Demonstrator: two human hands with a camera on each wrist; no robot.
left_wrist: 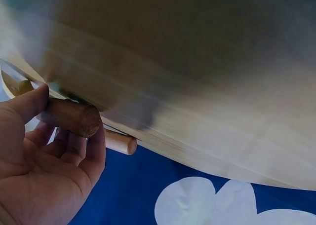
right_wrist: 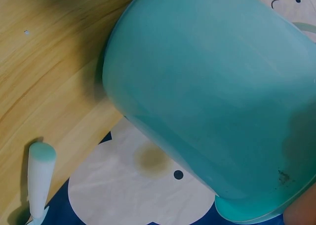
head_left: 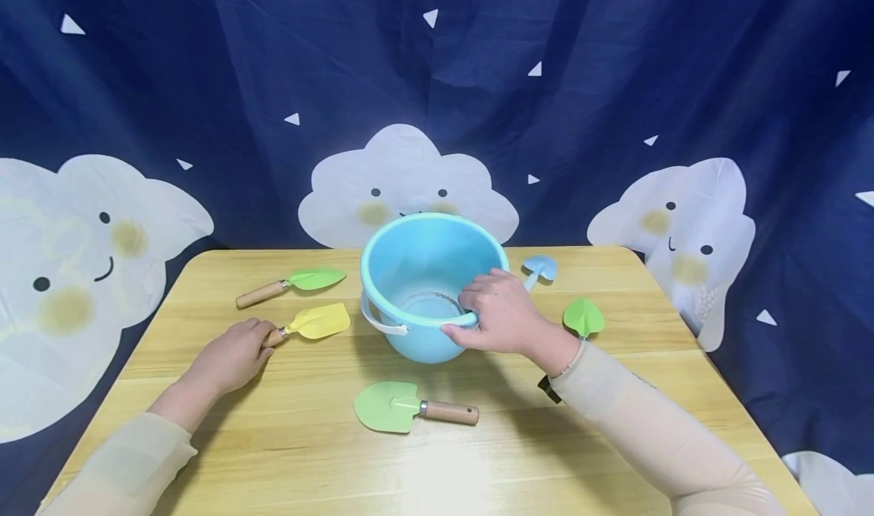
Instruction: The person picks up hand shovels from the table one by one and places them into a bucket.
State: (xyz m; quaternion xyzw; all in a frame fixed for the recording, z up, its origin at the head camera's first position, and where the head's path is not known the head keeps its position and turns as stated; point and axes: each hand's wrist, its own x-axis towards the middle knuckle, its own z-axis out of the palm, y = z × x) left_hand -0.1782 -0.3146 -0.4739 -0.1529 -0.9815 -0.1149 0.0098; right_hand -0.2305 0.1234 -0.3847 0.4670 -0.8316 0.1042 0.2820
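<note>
My left hand (head_left: 228,357) pinches the wooden handle of a yellow toy shovel (head_left: 321,321) at the left of the table. Seen from the left wrist, thumb and fingers close around that handle (left_wrist: 71,117), its round end pointing out. My right hand (head_left: 505,315) grips the near right rim of a light blue bucket (head_left: 423,347), thumb outside and fingers over the edge. The bucket tilts slightly, its opening facing me and its white carrying handle hanging at the left. Its blue wall (right_wrist: 202,87) fills most of the right wrist view.
A pale green shovel (head_left: 387,407) lies in front of the bucket. Behind the yellow shovel is a green trowel (head_left: 315,278). A small blue shovel (head_left: 541,267) and a green one (head_left: 583,316), partly hidden by my arm, lie right. A dark blue curtain (head_left: 437,61) hangs behind the table.
</note>
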